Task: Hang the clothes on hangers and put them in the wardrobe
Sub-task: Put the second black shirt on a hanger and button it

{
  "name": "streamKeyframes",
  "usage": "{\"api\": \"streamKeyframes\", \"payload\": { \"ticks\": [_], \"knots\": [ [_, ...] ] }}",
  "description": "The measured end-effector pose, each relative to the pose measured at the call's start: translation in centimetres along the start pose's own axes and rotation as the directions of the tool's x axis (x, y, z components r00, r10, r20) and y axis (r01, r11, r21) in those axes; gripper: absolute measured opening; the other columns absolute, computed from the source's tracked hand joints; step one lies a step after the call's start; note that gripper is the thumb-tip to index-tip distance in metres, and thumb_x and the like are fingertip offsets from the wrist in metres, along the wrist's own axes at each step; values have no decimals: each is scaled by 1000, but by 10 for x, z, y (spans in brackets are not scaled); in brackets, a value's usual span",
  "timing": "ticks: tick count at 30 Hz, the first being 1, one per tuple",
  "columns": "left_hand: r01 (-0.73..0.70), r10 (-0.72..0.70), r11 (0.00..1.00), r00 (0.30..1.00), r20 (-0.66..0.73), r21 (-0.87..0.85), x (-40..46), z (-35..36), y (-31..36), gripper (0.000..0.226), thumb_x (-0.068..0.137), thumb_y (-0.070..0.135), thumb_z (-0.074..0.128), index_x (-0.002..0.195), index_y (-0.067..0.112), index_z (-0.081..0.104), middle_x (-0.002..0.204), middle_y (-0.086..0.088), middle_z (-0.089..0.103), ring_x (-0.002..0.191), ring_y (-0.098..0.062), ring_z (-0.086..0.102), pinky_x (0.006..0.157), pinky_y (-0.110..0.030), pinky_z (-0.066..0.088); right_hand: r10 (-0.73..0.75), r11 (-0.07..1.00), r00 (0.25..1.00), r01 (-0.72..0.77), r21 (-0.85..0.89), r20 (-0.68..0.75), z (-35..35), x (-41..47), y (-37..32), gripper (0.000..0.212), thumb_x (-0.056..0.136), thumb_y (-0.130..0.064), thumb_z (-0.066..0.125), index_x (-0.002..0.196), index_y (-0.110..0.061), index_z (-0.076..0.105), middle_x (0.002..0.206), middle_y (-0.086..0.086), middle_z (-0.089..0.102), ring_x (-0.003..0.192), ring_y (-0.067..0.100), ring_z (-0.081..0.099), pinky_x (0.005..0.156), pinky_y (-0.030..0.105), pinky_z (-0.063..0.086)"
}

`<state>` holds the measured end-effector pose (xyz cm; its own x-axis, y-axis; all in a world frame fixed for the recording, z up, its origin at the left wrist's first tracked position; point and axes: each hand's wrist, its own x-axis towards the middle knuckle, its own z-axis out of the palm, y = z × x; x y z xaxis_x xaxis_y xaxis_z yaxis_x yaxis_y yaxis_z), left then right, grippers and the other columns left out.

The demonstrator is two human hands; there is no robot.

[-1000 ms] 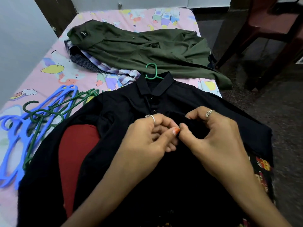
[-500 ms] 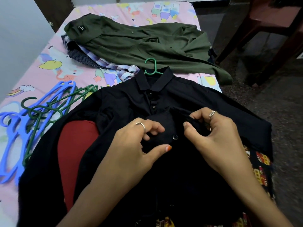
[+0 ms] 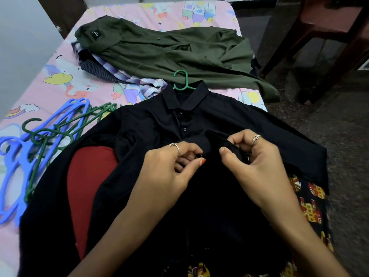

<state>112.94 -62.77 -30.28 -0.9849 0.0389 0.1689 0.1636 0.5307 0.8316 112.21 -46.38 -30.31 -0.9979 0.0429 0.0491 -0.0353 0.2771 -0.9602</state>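
Note:
A black shirt (image 3: 229, 114) lies front-up across my lap and the bed edge, with the hook of a green hanger (image 3: 182, 80) sticking out above its collar. My left hand (image 3: 169, 168) pinches the left side of the shirt's button placket between thumb and fingers, at a button. My right hand (image 3: 253, 156) grips the right placket edge, fingers curled round the fabric. The two hands sit a little apart at mid-chest of the shirt, below two fastened buttons.
An olive green shirt (image 3: 163, 48) lies spread on a pile of striped and checked clothes (image 3: 123, 74) further up the pink patterned bed (image 3: 40, 92). Several blue and dark green hangers (image 3: 40, 140) lie at the left. A red cloth (image 3: 87, 182) shows under the black shirt. A dark chair (image 3: 329, 27) stands at the right.
My hands met at the placket, drew apart showing a button, and have come closer again, the left thumb and fingers closing on the button area. The view shifted slightly.

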Motion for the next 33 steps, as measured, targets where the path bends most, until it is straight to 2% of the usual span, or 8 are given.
{"api": "streamKeyframes", "payload": {
  "ticks": [3,6,8,12,19,28,33],
  "knots": [
    [20,-21,998,1000,-22,-57,-1,-3,6,18,81,7,74,93,19,76,74,10,69,69,1,65,62,-5,46,-101,992,995,100,-72,-23,6,-2,-4,7,77,-27,64,76,-22,59,72,-10,62,66,0,55,66,20,44],
    [-47,45,999,998,-45,-24,-1,-3,11,18,83,11,72,99,17,75,79,14,69,77,4,65,66,-4,46,-178,979,983,172,-108,-49,11,-4,-8,4,77,-23,66,77,-23,62,78,-13,64,69,-2,58,66,11,43],
    [-89,89,996,994,-64,9,0,-3,14,21,82,16,67,101,16,75,82,12,69,79,3,65,68,-4,45,-207,973,976,197,-122,-67,13,-5,-8,3,78,-22,67,78,-23,64,76,-13,65,71,-1,60,66,9,42],
    [-135,137,990,987,-87,30,0,-2,18,22,82,12,65,101,13,75,88,10,69,85,3,64,71,-3,43,-213,969,975,202,-142,-67,14,-6,-7,5,77,-24,67,81,-21,68,75,-14,65,72,-1,60,66,6,39],
    [-125,125,992,988,-90,3,1,-1,17,24,81,12,65,102,11,75,90,8,69,87,1,64,71,-4,44,-176,984,981,172,-50,-79,14,-7,-6,11,76,-21,71,82,-30,70,82,-17,70,82,-7,64,74,5,43],
    [-8,-4,989,996,-84,-146,-1,5,16,23,83,14,63,103,18,74,92,10,68,88,-2,66,76,-11,49,-140,990,984,138,-21,-108,18,-7,-1,9,75,-24,70,83,-27,72,82,-15,71,83,-4,65,76,7,44],
    [113,-144,951,986,-86,-289,2,5,16,20,77,18,69,96,24,71,81,7,70,78,-5,68,72,-15,52,-152,988,980,151,-14,-126,19,-7,0,7,78,-20,73,84,-24,73,82,-13,70,82,-2,66,75,9,45]
  ]
}}
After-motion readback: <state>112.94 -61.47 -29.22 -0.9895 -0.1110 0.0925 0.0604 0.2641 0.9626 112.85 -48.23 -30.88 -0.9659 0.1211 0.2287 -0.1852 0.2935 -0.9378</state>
